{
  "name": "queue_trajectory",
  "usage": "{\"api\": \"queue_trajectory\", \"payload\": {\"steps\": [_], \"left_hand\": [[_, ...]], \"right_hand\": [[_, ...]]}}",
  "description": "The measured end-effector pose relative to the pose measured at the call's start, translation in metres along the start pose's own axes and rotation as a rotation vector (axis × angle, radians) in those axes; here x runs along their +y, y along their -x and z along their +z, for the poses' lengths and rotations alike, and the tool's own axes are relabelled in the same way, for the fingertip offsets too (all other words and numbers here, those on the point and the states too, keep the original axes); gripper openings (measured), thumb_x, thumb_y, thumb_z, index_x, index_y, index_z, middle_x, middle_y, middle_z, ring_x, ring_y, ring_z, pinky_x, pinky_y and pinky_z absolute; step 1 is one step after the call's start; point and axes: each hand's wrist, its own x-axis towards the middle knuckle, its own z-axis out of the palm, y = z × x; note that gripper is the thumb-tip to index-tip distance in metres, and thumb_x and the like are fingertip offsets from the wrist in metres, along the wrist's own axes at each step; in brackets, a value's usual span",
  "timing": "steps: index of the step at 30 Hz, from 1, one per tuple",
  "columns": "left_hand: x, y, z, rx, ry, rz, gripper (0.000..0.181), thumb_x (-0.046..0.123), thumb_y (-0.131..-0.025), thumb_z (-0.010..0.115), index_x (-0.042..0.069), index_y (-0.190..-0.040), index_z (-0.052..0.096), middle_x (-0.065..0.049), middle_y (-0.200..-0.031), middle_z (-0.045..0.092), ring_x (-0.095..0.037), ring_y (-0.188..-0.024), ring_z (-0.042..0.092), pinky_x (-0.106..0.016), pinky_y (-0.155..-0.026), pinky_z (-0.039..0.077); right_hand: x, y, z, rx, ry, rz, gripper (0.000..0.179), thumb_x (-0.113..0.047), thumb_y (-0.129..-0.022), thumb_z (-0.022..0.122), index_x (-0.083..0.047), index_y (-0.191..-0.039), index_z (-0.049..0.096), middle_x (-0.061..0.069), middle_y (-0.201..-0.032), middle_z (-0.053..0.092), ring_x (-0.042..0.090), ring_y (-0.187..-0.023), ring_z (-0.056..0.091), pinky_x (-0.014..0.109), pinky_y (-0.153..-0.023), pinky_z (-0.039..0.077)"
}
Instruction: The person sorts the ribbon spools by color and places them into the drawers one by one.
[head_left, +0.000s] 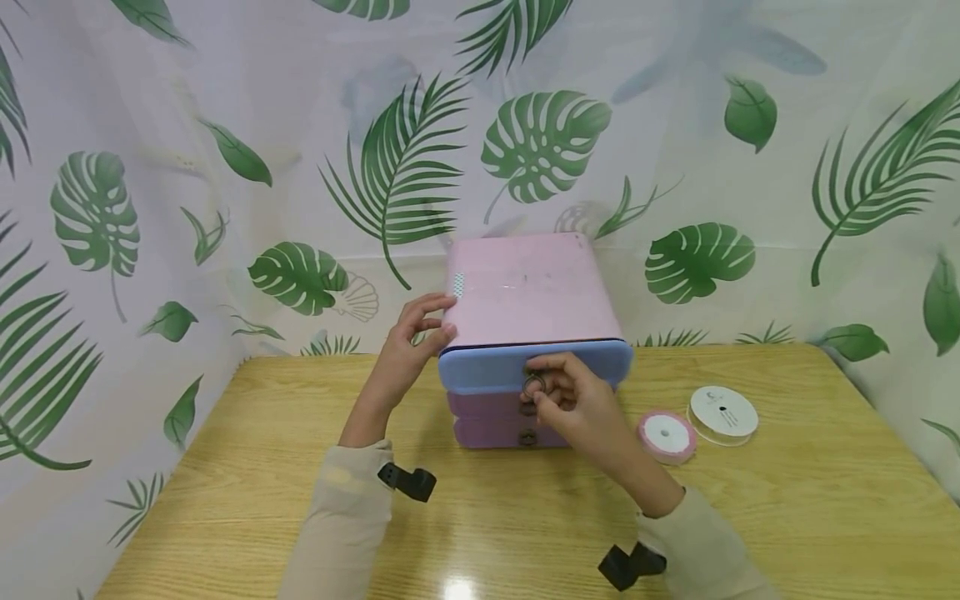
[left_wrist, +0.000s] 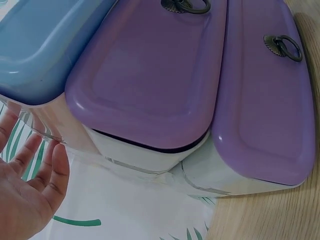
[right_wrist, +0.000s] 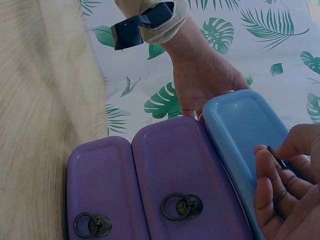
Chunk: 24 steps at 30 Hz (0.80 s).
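Observation:
A small drawer cabinet with a pink top (head_left: 532, 292) stands on the table, a blue drawer (head_left: 480, 372) above two purple drawers (left_wrist: 155, 75). Thumb and fingers of my right hand (head_left: 585, 408) pinch the dark metal ring pull (right_wrist: 276, 157) on the blue front. A thin dark gap runs between that front and the pink top. My left hand (head_left: 405, 354) is at the cabinet's left side, its fingertips against the wall near the top edge, the fingers loosely bent. Similar ring pulls (right_wrist: 181, 206) hang from the purple fronts.
Right of the cabinet lie a pink-edged ribbon spool (head_left: 666, 435) and a larger white spool (head_left: 723, 414). Behind the wooden table (head_left: 300, 500) hangs a white cloth (head_left: 300, 108) printed with green leaves, close to the cabinet's back.

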Motion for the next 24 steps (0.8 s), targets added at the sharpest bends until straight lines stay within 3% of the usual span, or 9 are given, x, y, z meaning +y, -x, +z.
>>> {"api": "queue_trajectory", "payload": {"steps": [8,24], "left_hand": [[-0.0011,0.0007,-0.0014,-0.009,0.01,0.01,0.042,0.021,-0.096,0.055,0.014,-0.137,0.051,0.0,-0.152,0.032,-0.03,-0.126,0.044,-0.038,-0.09,0.052],[-0.0023,0.0,-0.0013,-0.012,0.003,0.024,0.041,0.022,-0.097,0.055,0.015,-0.137,0.051,-0.001,-0.151,0.033,-0.03,-0.123,0.047,-0.033,-0.086,0.051]], "right_hand": [[0.0025,-0.0048,-0.0003,0.0,-0.005,-0.007,0.031,0.002,-0.092,0.054,-0.002,-0.123,0.053,0.015,-0.096,0.067,0.005,-0.072,0.059,0.022,-0.062,0.051],[0.0077,-0.0099,-0.0005,-0.011,-0.028,-0.011,0.031,0.001,-0.093,0.052,-0.001,-0.124,0.051,0.016,-0.098,0.065,0.009,-0.071,0.059,0.023,-0.063,0.051]]}}
